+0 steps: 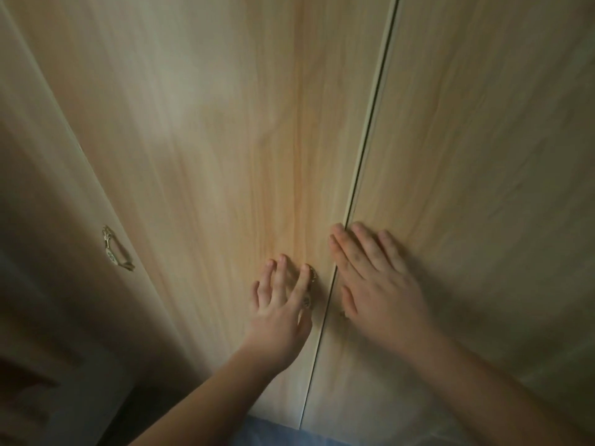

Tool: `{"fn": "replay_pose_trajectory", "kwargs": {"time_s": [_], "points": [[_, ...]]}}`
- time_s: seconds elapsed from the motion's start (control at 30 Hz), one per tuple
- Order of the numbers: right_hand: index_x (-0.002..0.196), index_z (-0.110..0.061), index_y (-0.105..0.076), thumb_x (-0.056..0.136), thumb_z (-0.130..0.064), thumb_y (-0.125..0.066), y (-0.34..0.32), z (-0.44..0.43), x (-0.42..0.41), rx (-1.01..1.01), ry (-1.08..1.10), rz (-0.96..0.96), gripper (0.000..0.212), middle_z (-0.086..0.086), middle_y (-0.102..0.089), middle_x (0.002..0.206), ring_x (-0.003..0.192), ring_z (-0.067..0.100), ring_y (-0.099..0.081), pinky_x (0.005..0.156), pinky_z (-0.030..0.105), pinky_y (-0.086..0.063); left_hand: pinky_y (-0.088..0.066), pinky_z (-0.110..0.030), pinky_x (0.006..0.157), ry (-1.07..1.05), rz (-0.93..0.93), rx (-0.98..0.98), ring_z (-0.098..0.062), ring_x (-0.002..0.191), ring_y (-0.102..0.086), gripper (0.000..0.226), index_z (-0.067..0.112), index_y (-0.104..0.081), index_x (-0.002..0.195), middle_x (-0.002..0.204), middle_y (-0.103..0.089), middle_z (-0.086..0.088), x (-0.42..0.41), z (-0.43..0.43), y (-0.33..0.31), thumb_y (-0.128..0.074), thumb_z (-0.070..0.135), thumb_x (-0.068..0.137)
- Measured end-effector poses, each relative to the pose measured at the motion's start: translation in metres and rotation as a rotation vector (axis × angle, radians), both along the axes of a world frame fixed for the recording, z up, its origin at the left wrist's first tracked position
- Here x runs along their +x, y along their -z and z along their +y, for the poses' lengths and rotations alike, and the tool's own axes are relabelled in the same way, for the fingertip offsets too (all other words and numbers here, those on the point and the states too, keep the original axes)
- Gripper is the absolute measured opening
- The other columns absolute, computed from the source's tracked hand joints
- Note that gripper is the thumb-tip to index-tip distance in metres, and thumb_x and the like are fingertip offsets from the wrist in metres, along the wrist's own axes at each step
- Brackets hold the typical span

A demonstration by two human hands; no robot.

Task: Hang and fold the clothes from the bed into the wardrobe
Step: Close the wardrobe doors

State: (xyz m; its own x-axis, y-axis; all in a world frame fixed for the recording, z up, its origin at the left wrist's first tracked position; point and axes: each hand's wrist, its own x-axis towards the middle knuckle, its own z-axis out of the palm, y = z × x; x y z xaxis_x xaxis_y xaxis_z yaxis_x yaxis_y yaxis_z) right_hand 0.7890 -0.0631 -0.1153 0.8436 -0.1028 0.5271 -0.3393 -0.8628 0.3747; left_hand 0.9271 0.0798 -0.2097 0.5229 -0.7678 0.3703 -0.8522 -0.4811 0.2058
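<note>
left hand (277, 304) spread at door handle (307, 300) | right hand (376, 284) flat on right wardrobe door (483, 156)

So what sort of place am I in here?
Most likely a bedroom, close up to a wardrobe: tall wood-grain doors meeting at a narrow gap, an ornate metal handle further left, and the left hand and right hand on the doors.

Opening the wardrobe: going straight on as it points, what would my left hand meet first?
Probably the middle door itself; the left hand is beside its metal handle, contact unclear.
</note>
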Motion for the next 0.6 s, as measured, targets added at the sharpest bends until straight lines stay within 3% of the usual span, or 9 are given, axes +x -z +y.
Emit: {"fn": "replay_pose_trajectory", "kwargs": {"time_s": [0.27, 0.33, 0.43, 0.6], "points": [[0.16, -0.013, -0.009, 0.099, -0.034, -0.033, 0.01, -0.007, 0.008, -0.046, 0.029, -0.008, 0.069, 0.003, -0.003, 0.169, 0.155, 0.025, -0.004, 0.124, 0.05, -0.007, -0.019, -0.057, 0.116, -0.008, 0.009, 0.057, -0.036, 0.15, 0.014, 0.081, 0.037, 0.012, 0.156, 0.166, 0.008, -0.014, -0.001, -0.001, -0.008, -0.043, 0.045, 0.097], [0.16, -0.012, -0.008, 0.098, -0.033, -0.034, 0.009, -0.006, 0.008, -0.044, 0.052, 0.018, 0.071, 0.004, -0.002, 0.169, 0.155, 0.026, -0.003, 0.124, 0.051, -0.006, -0.016, -0.055, 0.118, 0.001, 0.02, 0.092, -0.037, 0.151, 0.015, 0.082, 0.039, 0.021, 0.152, 0.163, 0.021, -0.011, -0.001, 0.001, -0.011, -0.04, 0.046, 0.098], [0.16, -0.011, -0.008, 0.095, -0.032, -0.04, 0.001, 0.005, 0.006, -0.025, 0.127, 0.091, 0.075, 0.005, -0.001, 0.168, 0.155, 0.027, 0.0, 0.124, 0.052, -0.007, -0.01, -0.052, 0.12, 0.039, 0.061, 0.158, -0.031, 0.145, 0.033, 0.086, 0.04, 0.032, 0.147, 0.153, 0.043, -0.005, -0.001, 0.006, -0.021, -0.038, 0.047, 0.098], [0.16, -0.017, -0.015, 0.09, -0.032, -0.05, -0.024, 0.056, -0.003, 0.195, 0.272, 0.14, 0.079, 0.0, -0.01, 0.168, 0.155, 0.021, -0.001, 0.125, 0.045, -0.006, -0.011, -0.058, 0.12, 0.177, 0.132, 0.243, -0.028, 0.151, 0.022, 0.086, 0.044, 0.019, 0.152, 0.162, 0.03, 0.0, -0.004, 0.038, -0.061, -0.046, 0.038, 0.097]]}}
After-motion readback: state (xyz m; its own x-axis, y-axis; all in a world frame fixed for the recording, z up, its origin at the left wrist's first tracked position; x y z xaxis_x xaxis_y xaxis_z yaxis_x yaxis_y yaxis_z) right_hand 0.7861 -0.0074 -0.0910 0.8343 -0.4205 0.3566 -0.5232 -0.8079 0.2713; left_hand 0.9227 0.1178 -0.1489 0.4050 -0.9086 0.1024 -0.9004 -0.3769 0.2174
